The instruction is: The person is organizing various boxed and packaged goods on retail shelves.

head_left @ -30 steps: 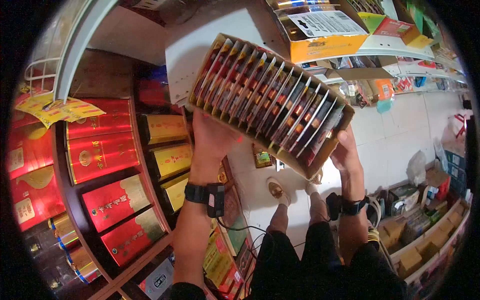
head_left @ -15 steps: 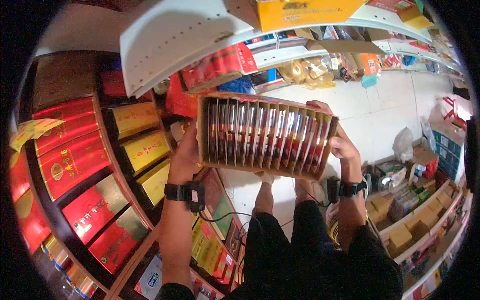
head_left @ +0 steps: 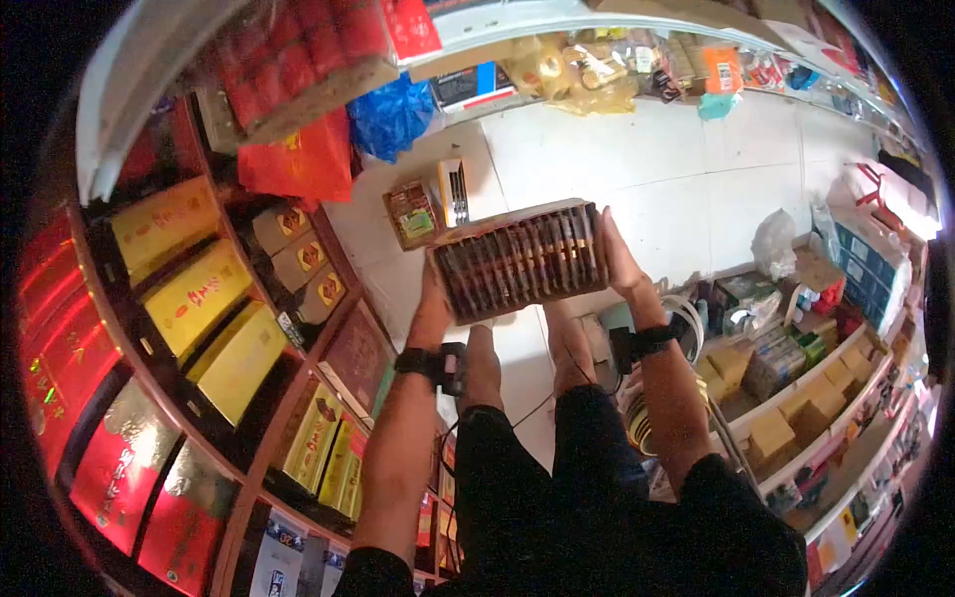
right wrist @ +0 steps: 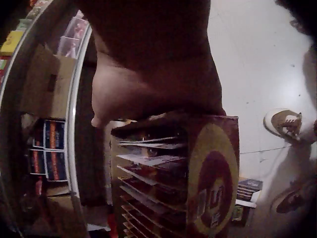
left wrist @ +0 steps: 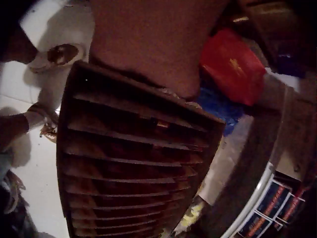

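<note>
Both hands carry an open cardboard box between them above the floor, in front of the legs. A row of flat upright packets fills it. At the box's left end my left hand grips it; in the left wrist view the hand's heel lies along that end wall. On the right end my right hand holds the other short side, fingers pointing up along the wall. A printed side wall with a yellow oval shows in the right wrist view. The fingers beneath the box are hidden.
Shelves with yellow gift boxes and red gift boxes line the left. A white shelf edge crosses above. On the floor lie a small box, a red bag and a blue bag. Cartons stand right.
Both hands have lowered the box, so it looks smaller and farther from the head. It first levelled, then tipped slightly up at the right. The view has shifted, showing more of the floor.
</note>
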{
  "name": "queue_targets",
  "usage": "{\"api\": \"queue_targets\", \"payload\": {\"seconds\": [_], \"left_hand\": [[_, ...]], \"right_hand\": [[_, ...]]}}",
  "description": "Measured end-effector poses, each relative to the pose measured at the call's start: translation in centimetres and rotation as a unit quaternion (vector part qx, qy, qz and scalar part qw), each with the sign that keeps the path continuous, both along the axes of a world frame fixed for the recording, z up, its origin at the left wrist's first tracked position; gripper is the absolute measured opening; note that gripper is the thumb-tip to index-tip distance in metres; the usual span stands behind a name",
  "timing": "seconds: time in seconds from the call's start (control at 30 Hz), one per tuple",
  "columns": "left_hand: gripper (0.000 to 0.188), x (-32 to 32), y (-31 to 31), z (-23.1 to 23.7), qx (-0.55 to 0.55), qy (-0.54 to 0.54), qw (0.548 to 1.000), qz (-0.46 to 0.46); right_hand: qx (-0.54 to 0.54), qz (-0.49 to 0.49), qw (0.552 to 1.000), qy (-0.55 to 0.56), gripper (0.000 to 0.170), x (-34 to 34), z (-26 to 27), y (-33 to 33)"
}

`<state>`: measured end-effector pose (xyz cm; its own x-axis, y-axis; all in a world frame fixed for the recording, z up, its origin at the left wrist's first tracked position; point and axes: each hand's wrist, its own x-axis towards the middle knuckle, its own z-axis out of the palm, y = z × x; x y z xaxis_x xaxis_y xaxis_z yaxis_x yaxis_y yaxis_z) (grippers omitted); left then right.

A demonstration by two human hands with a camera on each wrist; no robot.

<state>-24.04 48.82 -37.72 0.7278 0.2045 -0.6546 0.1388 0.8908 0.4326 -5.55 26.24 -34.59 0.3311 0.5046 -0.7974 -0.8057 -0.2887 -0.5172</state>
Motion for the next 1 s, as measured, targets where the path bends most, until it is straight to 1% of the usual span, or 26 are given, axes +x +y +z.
{"api": "queue_targets", "payload": {"seconds": [0.07,0.1,0.13,0.17,0.2,0.27,0.3,0.33,0.4,0.43,0.47,0.5,0.53,0.57,0.6,0.67,0.73,0.77,0.8,0.87,0.9,0.93,0.97,1.0], "left_hand": [[0.054,-2.6,-2.7,-5.8,-0.032,0.028,0.998,0.036],[0.053,-3.7,-3.8,-9.6,-0.084,0.04,0.994,0.063],[0.051,-4.1,-4.8,-12.8,-0.136,0.049,0.985,0.09],[0.048,-3.7,-5.8,-12.7,-0.147,0.043,0.983,0.105],[0.049,-3.5,-6.8,-13.8,-0.092,-0.042,0.987,0.124],[0.047,-4.0,-8.6,-15.7,-0.189,0.01,0.967,0.17],[0.047,-4.6,-9.9,-18.0,-0.192,0.016,0.965,0.175],[0.047,-5.0,-11.2,-20.5,-0.061,0.04,0.992,0.106],[0.046,-3.9,-12.7,-23.6,-0.033,0.019,0.989,0.145],[0.046,-3.6,-13.1,-25.7,-0.094,0.037,0.98,0.173],[0.045,-4.5,-14.2,-28.3,-0.132,0.044,0.974,0.18],[0.045,-5.4,-15.2,-30.9,-0.169,0.051,0.966,0.187],[0.044,-6.5,-16.4,-33.7,-0.206,0.06,0.957,0.195],[0.044,-6.2,-16.8,-35.0,-0.225,0.041,0.949,0.218],[0.043,-4.9,-16.7,-35.6,-0.24,0.015,0.941,0.24],[0.045,-3.3,-15.7,-36.3,-0.222,0.017,0.94,0.257],[0.047,-3.1,-15.1,-37.6,-0.208,0.041,0.935,0.283],[0.046,-3.6,-14.9,-38.7,-0.215,0.05,0.931,0.289],[0.046,-3.7,-14.7,-39.5,-0.215,0.052,0.929,0.295],[0.043,-3.9,-14.0,-40.8,-0.191,0.063,0.935,0.293],[0.042,-4.9,-13.5,-42.2,-0.244,0.008,0.923,0.296],[0.042,-5.8,-14.2,-42.8,-0.243,0.009,0.922,0.301],[0.042,-5.6,-14.1,-42.3,-0.223,0.1,0.932,0.268],[0.042,-5.2,-13.7,-41.8,-0.201,0.187,0.933,0.231]], "right_hand": [[0.024,-0.033,0.999,-0.019,0.076,0.0,-2.9,-0.7],[0.049,-0.025,0.998,0.023,0.073,0.3,-4.9,-1.5],[0.074,0.003,0.997,-0.002,0.071,0.6,-6.8,-2.3],[0.032,0.01,0.999,0.019,0.07,1.0,-9.5,-2.9],[-0.012,0.019,0.999,0.041,0.069,1.5,-11.1,-2.4],[-0.033,0.041,0.999,0.005,0.068,2.5,-13.4,-1.0],[-0.013,0.078,0.996,-0.03,0.067,3.2,-16.0,-1.0],[-0.026,0.109,0.993,-0.045,0.064,3.8,-18.9,-0.8],[-0.037,0.159,0.986,-0.043,0.062,4.8,-23.2,0.9],[-0.046,0.256,0.955,-0.14,0.061,5.6,-26.8,1.3],[-0.068,0.33,0.924,-0.179,0.055,6.3,-29.0,2.4],[-0.038,0.399,0.879,-0.258,0.05,7.0,-31.9,3.4],[-0.028,0.449,0.845,-0.289,0.047,7.0,-33.1,4.5],[-0.015,0.494,0.808,-0.322,0.045,6.9,-34.2,5.5],[-0.022,0.523,0.79,-0.32,0.047,7.3,-34.2,7.5],[0.007,0.509,0.79,-0.342,0.047,7.0,-39.5,8.2],[-0.001,0.56,0.727,-0.398,0.047,6.6,-40.2,10.9],[-0.034,0.533,0.785,-0.314,0.055,6.6,-40.1,12.0],[-0.03,0.538,0.783,-0.312,0.055,6.7,-40.1,12.9],[-0.077,0.535,0.802,-0.255,0.064,6.7,-40.1,14.8],[-0.046,0.529,0.807,-0.26,0.067,6.5,-40.6,14.7],[-0.014,0.522,0.811,-0.263,0.07,6.3,-41.1,14.7],[-0.019,0.511,0.823,-0.248,0.071,6.1,-40.8,15.2],[-0.012,0.522,0.806,-0.279,0.071,6.2,-40.2,15.8]]}}
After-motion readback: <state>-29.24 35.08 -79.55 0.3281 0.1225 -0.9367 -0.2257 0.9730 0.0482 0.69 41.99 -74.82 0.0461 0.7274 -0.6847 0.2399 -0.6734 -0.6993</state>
